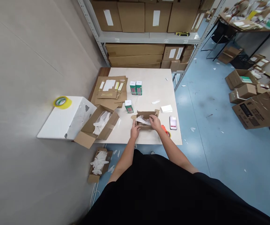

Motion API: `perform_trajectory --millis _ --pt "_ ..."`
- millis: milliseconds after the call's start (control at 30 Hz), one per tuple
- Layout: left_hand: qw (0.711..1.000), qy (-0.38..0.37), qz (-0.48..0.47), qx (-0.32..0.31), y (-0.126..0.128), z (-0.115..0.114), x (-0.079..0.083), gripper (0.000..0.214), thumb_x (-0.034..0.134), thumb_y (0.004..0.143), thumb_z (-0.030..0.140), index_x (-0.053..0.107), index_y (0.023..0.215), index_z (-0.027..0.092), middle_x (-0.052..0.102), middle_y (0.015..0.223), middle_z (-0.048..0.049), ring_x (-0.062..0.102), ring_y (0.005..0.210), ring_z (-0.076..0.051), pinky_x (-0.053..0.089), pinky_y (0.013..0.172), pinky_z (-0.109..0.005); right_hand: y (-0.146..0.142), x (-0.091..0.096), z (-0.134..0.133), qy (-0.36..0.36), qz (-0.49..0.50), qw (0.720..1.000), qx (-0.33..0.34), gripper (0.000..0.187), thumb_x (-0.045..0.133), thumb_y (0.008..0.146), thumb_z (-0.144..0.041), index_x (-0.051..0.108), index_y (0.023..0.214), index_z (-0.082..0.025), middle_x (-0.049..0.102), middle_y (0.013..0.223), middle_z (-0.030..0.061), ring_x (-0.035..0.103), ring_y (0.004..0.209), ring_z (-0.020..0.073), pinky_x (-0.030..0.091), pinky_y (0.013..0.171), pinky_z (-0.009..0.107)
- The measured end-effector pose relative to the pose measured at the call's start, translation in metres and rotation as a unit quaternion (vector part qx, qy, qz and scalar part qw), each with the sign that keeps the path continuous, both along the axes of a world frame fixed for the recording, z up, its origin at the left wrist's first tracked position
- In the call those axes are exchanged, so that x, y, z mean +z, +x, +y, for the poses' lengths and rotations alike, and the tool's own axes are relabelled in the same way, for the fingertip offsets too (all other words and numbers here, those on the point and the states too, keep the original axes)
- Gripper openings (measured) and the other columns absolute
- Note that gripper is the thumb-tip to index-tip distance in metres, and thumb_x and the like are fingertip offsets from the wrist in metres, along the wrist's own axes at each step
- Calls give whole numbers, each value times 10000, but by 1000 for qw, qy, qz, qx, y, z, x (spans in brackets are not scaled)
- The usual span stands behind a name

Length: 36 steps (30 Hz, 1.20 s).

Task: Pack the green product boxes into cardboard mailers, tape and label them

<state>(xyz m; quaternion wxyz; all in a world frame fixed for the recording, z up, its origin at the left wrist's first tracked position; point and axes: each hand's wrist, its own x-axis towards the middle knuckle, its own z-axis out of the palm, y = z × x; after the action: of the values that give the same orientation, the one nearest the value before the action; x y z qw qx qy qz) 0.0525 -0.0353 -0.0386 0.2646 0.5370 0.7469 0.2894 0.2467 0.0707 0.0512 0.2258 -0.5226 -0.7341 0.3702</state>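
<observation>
Work looks partway to us: the small carton (pixel 145 127) on the desk (pixel 153 78) holds white material (pixel 140 119) but stands open, green boxes (pixel 139 88) beyond it, left grip (pixel 135 130) at its left wall, right grip (pixel 155 122) at its right, how closed we cannot tell.

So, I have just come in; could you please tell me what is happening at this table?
A person stands at a white table, both hands at a small open cardboard box. The left hand is at its left front corner, the right hand at its right side. White packing material shows inside. Three green-and-white cartons stand farther back, and a larger open box with white filling sits to the left.
</observation>
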Motion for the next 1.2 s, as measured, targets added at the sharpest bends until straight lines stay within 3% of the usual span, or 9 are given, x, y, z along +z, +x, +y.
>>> perform_trajectory --millis 167,333,433,567,800,900,1000,1100,1200 --pt "994 -61 -22 -91 -28 26 -10 403 696 805 71 818 1154 233 369 1720 -78 567 1438 -317 519 1174 -470 -28 2 14 -78 81 992 -61 498 425 1046 -389 643 1455 -207 641 1510 93 580 1414 231 444 1214 397" --pt "991 -51 6 -121 -63 42 3 471 678 815 99 787 1256 225 593 1533 -111 624 1343 -308 502 1181 -450 -77 -2 36 -117 122 982 -83 540 409 1053 -429 596 1512 -214 581 1579 70 509 1490 212 399 1251 408" --pt "997 -12 2 -79 -93 63 17 445 619 895 143 746 1316 205 654 1437 -122 603 1352 -290 471 1204 -441 -112 -6 52 -131 137 979 -73 578 351 1074 -474 530 1571 -240 535 1621 65 510 1488 209 462 1192 399" --pt "998 36 -43 13 -135 105 33 554 524 970 167 561 1523 185 594 1511 -136 594 1364 -259 473 1190 -407 -157 -12 75 -162 113 979 -47 623 241 1097 -517 427 1639 -272 438 1687 64 501 1496 199 523 1105 362" --pt "989 -34 -109 94 -175 167 39 711 587 968 249 367 1632 123 477 1638 -189 470 1507 -294 382 1233 -395 -226 -31 92 -241 113 961 -70 628 245 1096 -486 377 1657 -236 401 1706 94 508 1492 180 528 1094 355" --pt "980 -107 -123 111 -185 179 38 749 602 991 402 355 1637 115 559 1562 -212 540 1449 -310 418 1176 -380 -249 -41 83 -276 123 950 -75 633 257 1087 -465 331 1674 -239 392 1710 93 510 1493 175 511 1115 364" --pt "977 -159 -88 109 -193 184 38 840 631 972 521 349 1645 106 599 1491 -255 592 1381 -348 441 1128 -393 -262 -51 72 -299 169 934 -98 623 259 1078 -461 387 1645 -237 396 1708 99 466 1528 185 489 1145 394" --pt "981 -176 -23 84 -198 184 41 866 700 930 504 367 1651 159 590 1466 -265 606 1341 -381 454 1099 -430 -264 -58 68 -327 239 907 -115 631 205 1084 -487 444 1606 -225 535 1612 133 529 1481 211 503 1135 432" --pt "981 -182 30 66 -196 184 46 808 723 923 453 409 1635 239 604 1428 -226 641 1271 -367 477 1055 -424 -258 -62 69 -360 292 873 -150 616 282 1075 -518 481 1574 -216 633 1511 157 596 1412 243 503 1137 453"
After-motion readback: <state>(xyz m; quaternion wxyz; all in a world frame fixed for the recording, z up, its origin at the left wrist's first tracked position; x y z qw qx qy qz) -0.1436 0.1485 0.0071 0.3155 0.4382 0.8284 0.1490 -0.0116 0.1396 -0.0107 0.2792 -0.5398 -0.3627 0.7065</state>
